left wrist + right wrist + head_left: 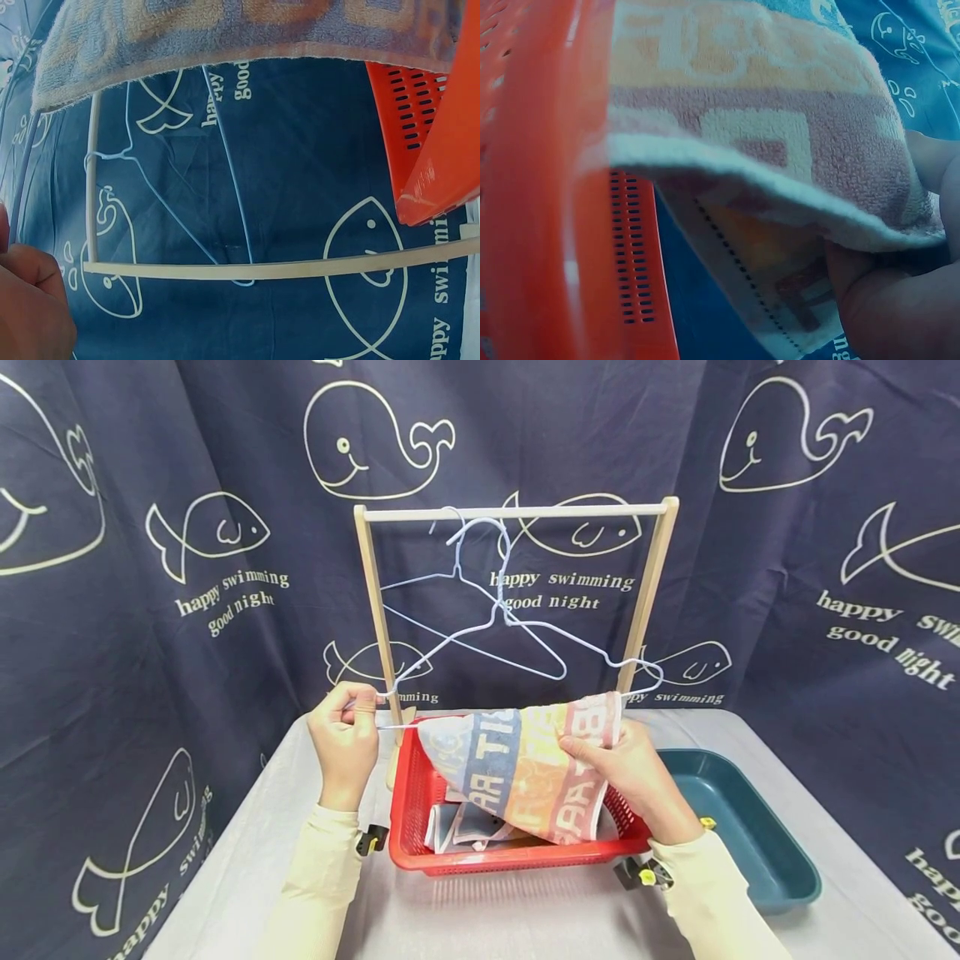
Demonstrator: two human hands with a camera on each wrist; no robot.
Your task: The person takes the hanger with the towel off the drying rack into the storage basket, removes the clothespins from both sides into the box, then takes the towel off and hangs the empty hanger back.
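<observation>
A striped, lettered towel (517, 768) hangs from the lower bar of a light blue clothes hanger (497, 615). My left hand (347, 743) grips the hanger at its left end, fingers curled round the wire. On the other side, my right hand (630, 768) pinches the towel near its right edge, thumb on the front. In the right wrist view, the towel's white edge (757, 176) runs into that pinch, with a second layer below it. The left wrist view has the towel's fringe side (225, 60) along the top, apart from my left hand (34, 300).
Beneath the towel sits a red perforated basket (517, 860) with folded grey and white cloth (465, 827) inside. A wooden rack (585, 512) stands behind, another blue hanger (420, 581) on its bar. To the right is a teal tub (806, 881). Printed dark curtains surround the table.
</observation>
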